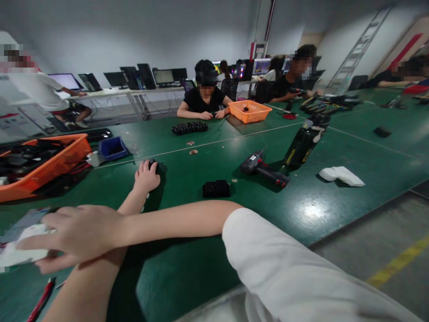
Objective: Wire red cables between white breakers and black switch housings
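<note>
My right arm crosses over my left forearm. At the left edge, my right hand point(77, 232) reaches with its fingers around a crumpled white tissue point(31, 246), part of which is blurred out. Beyond the crossing, my left hand point(146, 176) is closed on a small black part point(153, 163) at the tabletop; the fingers cover most of it. Right of that hand lies a black box-shaped device point(216, 188). A black and red cordless drill point(263, 170) rests farther right, beside a tilted dark bottle point(305, 141) with yellow lettering.
On the green table point(174, 277), an orange basket point(77, 152) of black parts and a blue bin point(113, 148) stand left. Red-handled pliers point(42, 299) lie near me. Opposite, a co-worker point(206, 96) sits by black parts point(189, 128) and another orange basket point(250, 112). White tissue point(342, 175) lies right.
</note>
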### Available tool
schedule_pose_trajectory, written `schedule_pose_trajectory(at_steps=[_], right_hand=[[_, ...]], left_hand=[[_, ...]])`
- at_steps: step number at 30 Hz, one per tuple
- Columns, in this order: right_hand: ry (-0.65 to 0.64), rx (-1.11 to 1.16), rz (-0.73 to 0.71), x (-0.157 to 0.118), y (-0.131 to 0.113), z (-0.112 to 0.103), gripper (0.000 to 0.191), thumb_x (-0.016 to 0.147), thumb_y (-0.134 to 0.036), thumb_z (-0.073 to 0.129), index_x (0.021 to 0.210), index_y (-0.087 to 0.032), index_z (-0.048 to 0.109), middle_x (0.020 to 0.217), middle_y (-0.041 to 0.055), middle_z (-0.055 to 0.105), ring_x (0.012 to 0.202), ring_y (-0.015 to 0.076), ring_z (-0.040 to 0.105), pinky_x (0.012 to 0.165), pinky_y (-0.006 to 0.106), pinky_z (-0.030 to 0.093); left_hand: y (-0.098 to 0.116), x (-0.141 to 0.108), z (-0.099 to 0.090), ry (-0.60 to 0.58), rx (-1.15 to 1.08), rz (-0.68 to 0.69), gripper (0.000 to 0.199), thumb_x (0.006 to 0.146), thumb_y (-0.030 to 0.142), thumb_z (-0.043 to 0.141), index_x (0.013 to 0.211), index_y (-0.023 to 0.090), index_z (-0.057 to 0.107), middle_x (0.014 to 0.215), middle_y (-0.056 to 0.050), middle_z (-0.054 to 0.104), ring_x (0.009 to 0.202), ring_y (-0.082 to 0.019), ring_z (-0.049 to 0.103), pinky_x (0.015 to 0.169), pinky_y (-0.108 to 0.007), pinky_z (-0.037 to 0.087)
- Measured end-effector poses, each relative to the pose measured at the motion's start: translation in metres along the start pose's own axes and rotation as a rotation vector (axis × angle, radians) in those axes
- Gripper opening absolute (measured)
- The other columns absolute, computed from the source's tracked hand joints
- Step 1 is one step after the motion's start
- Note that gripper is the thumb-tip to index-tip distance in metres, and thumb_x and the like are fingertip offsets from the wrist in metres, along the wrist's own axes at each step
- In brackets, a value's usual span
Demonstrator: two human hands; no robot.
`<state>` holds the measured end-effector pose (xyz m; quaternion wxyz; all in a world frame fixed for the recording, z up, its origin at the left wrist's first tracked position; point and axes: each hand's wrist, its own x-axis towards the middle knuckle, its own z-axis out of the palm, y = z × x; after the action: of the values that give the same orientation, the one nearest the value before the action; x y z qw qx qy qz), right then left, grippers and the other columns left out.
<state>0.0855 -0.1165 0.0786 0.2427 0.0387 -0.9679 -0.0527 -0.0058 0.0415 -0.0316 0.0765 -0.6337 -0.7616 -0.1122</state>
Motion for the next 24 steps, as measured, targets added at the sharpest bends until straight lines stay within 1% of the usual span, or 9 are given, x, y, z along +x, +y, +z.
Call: schedule_pose_trajectory(at_steps=[1,2,4,7,9,12,15,18,24], right_hand=[[0.137,-0.021,0.066,-0.023,0.003,-0.010,0.046,0.102,-0.042,0.039,0.140,-0.022,0.054,0.122,0.0051,0.062,0.113,0.0188,0.056,0.102,0.033,0.042],[0.207,0.017,0.101,-0.049,0.007,-0.020,0.046,0.100,-0.046,0.044,0.136,-0.022,0.058,0.113,0.0049,0.063,0.106,0.0176,0.057,0.099,0.030,0.044],[0.235,0.150,0.098,-0.108,0.020,-0.037,0.042,0.097,-0.046,0.052,0.126,-0.018,0.064,0.101,0.0071,0.063,0.098,0.0183,0.057,0.094,0.031,0.048],[0.179,0.264,0.176,-0.197,0.037,-0.061,0.036,0.091,-0.039,0.063,0.118,-0.016,0.066,0.099,0.0092,0.060,0.093,0.0194,0.057,0.083,0.031,0.051],[0.087,0.234,0.242,-0.249,0.040,-0.073,0.032,0.088,-0.036,0.065,0.113,-0.016,0.068,0.098,0.0102,0.060,0.090,0.0206,0.056,0.075,0.031,0.050],[-0.029,0.183,0.300,-0.304,0.033,-0.085,0.031,0.086,-0.033,0.066,0.113,-0.016,0.068,0.099,0.0111,0.061,0.086,0.0211,0.056,0.071,0.032,0.048],[-0.018,0.281,0.427,-0.325,0.027,-0.085,0.035,0.085,-0.033,0.068,0.116,-0.016,0.066,0.100,0.0103,0.062,0.088,0.0204,0.058,0.074,0.032,0.050],[0.031,0.431,0.577,-0.323,0.029,-0.079,0.036,0.087,-0.034,0.069,0.118,-0.017,0.065,0.108,0.0102,0.062,0.097,0.0204,0.060,0.085,0.033,0.051],[-0.022,0.532,0.539,-0.316,0.039,-0.072,0.042,0.086,-0.036,0.072,0.123,-0.019,0.065,0.118,0.0104,0.064,0.106,0.0215,0.062,0.094,0.034,0.050]], left_hand=[[0.000,0.000,0.001,0.004,-0.005,-0.003,0.062,0.087,0.028,0.042,0.149,0.021,0.040,0.160,-0.018,0.026,0.150,-0.037,0.019,0.115,-0.062,0.027],[0.000,0.000,0.002,0.009,-0.012,-0.007,0.062,0.086,0.026,0.043,0.148,0.021,0.042,0.160,-0.018,0.027,0.150,-0.037,0.020,0.114,-0.062,0.028],[0.000,0.001,0.006,0.022,-0.024,-0.008,0.063,0.085,0.024,0.043,0.148,0.020,0.041,0.159,-0.019,0.027,0.150,-0.037,0.020,0.114,-0.060,0.029],[-0.001,0.004,0.009,0.030,-0.033,0.004,0.066,0.086,0.022,0.043,0.151,0.019,0.036,0.161,-0.019,0.023,0.150,-0.037,0.019,0.116,-0.057,0.028],[-0.002,0.005,0.009,0.017,-0.036,0.030,0.067,0.086,0.021,0.043,0.152,0.019,0.035,0.161,-0.018,0.022,0.151,-0.036,0.018,0.118,-0.056,0.026],[-0.002,0.006,0.008,-0.012,-0.043,0.067,0.068,0.084,0.020,0.043,0.152,0.020,0.036,0.162,-0.015,0.024,0.151,-0.034,0.018,0.119,-0.055,0.025],[-0.002,0.006,0.006,-0.036,-0.042,0.090,0.067,0.085,0.019,0.042,0.151,0.022,0.037,0.163,-0.013,0.024,0.151,-0.033,0.020,0.118,-0.056,0.026],[-0.001,0.007,0.004,-0.048,-0.019,0.112,0.067,0.086,0.019,0.040,0.153,0.021,0.035,0.164,-0.012,0.022,0.152,-0.031,0.018,0.120,-0.055,0.024],[0.000,0.008,0.001,-0.065,0.034,0.127,0.069,0.086,0.019,0.041,0.155,0.016,0.032,0.166,-0.014,0.018,0.153,-0.031,0.014,0.121,-0.052,0.023]])
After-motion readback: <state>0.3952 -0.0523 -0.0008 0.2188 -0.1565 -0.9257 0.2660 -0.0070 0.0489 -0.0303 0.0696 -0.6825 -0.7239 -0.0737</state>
